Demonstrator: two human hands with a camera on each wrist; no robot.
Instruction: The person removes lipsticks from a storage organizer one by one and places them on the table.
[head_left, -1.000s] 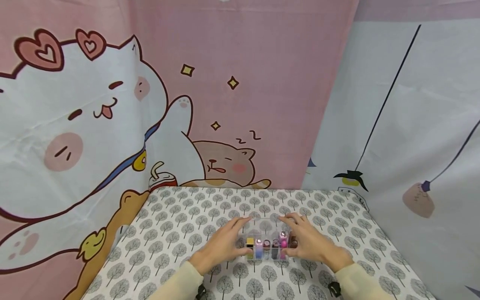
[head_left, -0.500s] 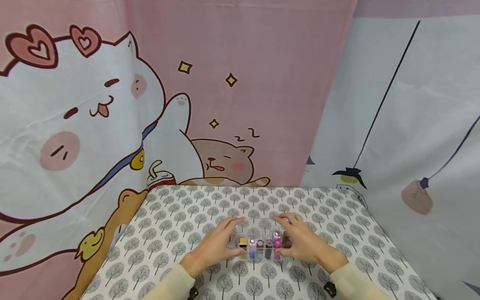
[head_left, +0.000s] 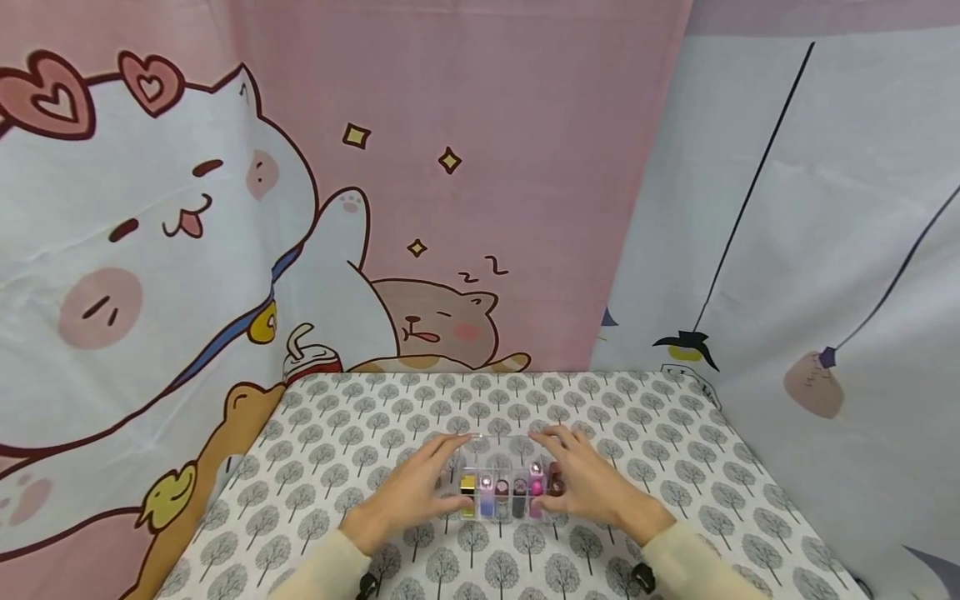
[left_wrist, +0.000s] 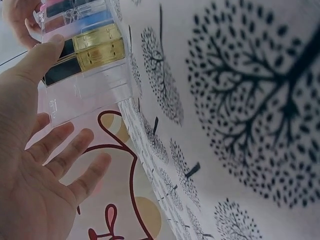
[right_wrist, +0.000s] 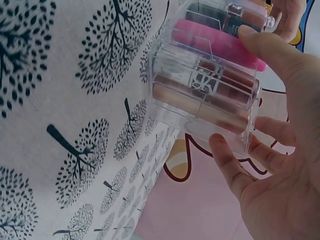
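Note:
A clear plastic lipstick organizer (head_left: 497, 454) stands upright on the tree-print tablecloth, held from both ends. My left hand (head_left: 411, 493) grips its left end, thumb in front and fingers reaching to the back. My right hand (head_left: 592, 483) mirrors this at the right end. Several lip tubes fill the front row. A gold tube with a black cap (left_wrist: 100, 47) lies by the left thumb in the left wrist view. In the right wrist view, a bright pink tube (right_wrist: 215, 42) is near the right thumb, with a brownish tube (right_wrist: 200, 107) at the end. The rear compartments look see-through.
The tablecloth (head_left: 360, 417) with its grey trees spreads around the organizer. Behind the table hangs a pink and white cartoon backdrop (head_left: 487, 167), and a pale curtain (head_left: 810, 208) borders the right side. Dark wrist straps (head_left: 642, 577) show below the sleeves.
Both hands have shifted the organizer slightly left along the tablecloth, keeping the same hold. The head view has also turned a little to the right.

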